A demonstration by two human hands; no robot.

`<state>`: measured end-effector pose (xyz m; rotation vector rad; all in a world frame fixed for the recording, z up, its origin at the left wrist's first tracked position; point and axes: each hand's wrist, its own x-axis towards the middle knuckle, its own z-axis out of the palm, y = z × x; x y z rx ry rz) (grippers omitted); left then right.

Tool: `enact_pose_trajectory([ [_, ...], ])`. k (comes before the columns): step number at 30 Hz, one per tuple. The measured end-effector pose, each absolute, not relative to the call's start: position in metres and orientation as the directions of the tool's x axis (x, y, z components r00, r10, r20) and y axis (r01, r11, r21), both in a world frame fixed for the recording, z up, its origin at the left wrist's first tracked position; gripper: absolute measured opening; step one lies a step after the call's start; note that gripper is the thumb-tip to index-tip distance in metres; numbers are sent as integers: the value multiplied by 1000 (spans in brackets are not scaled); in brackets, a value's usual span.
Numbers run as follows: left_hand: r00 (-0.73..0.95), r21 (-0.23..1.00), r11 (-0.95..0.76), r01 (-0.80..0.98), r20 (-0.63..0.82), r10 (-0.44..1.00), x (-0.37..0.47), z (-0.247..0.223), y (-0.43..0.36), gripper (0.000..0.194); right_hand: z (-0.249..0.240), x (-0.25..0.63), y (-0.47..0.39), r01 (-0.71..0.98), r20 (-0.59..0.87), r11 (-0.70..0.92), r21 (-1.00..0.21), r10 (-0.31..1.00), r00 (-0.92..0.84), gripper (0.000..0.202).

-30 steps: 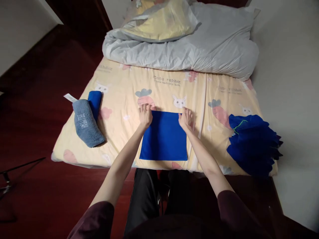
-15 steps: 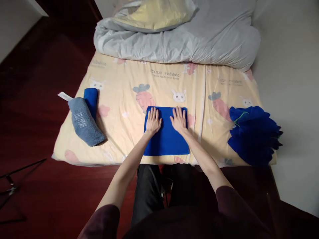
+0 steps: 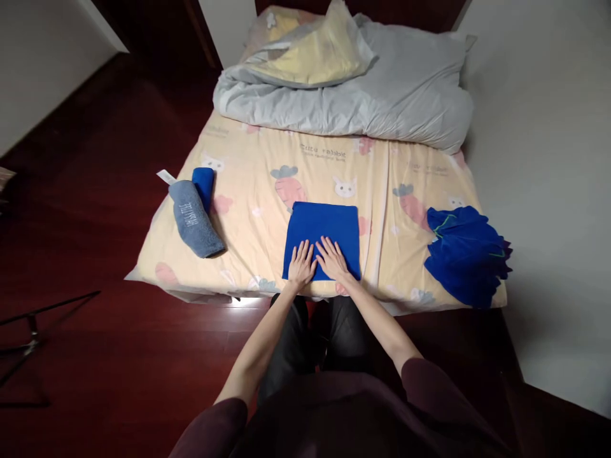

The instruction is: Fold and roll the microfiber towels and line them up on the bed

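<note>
A blue cloth (image 3: 323, 219), roughly square, lies flat on the bed near its front edge. My left hand (image 3: 301, 264) rests palm down on the cloth's lower left part, fingers spread. Beside it, my right hand (image 3: 333, 257) presses flat on the lower middle, its fingers also apart. To the left lie a rolled grey-blue towel (image 3: 195, 219) with white lettering and a tag, and a rolled blue cloth (image 3: 203, 186) partly behind it. On the right sits a heap of crumpled blue cloths (image 3: 470, 257) with a green strand on top.
The bed (image 3: 248, 210) has a pale yellow sheet printed with rabbits and carrots. A folded grey quilt (image 3: 401, 102) and a yellow pillow (image 3: 315, 60) lie at the far end. A wall (image 3: 548, 191) runs along the right, and a black metal stand (image 3: 32, 334) is on the floor at left.
Both hands have slid toward me over the blue cloth, from its upper part to its lower part, and come closer together. The camera view has tilted up somewhat.
</note>
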<state>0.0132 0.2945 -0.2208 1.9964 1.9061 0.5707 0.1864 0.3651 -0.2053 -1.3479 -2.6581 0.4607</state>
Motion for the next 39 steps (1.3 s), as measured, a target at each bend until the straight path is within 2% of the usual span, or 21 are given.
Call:
enact_pose_trajectory([
  [2,-26,494,-11,870,69,997,16,-226,270,68,-210,201,344,774,-36,538,-335,813,-581,56],
  [6,-119,487,69,871,74,990,3,-235,225,69,-218,247,330,889,-20,327,-319,936,-351,57],
  [11,-161,512,95,854,87,983,-8,-241,198,71,-226,273,309,926,-15,178,-332,981,-194,57],
  [19,-213,524,148,839,65,975,-10,-259,149,75,-232,295,268,928,-98,111,-355,983,-155,62],
  [21,-197,539,150,829,31,980,-9,-265,127,77,-228,303,267,894,-91,102,-436,984,-156,65],
  [25,-169,595,179,783,-73,983,-5,-276,77,69,-225,317,255,693,35,80,-717,996,-78,73],
  [27,-184,610,199,767,-88,979,-5,-278,56,61,-229,322,234,560,79,58,-827,997,13,71],
  [29,-211,626,217,749,-86,974,-5,-277,42,56,-236,323,202,470,75,36,-882,995,66,63],
  [31,-223,644,221,732,-80,972,-4,-273,35,54,-244,321,165,459,70,42,-888,997,43,49],
  [34,-246,658,231,717,-71,967,-3,-265,36,50,-248,317,124,543,89,115,-832,993,-74,32],
  [36,-281,657,253,710,-65,957,-2,-258,43,45,-244,319,115,607,83,137,-783,990,-116,28],
  [39,-320,683,296,668,-96,943,-7,-246,61,37,-234,327,126,665,34,62,-744,998,-55,25],
])
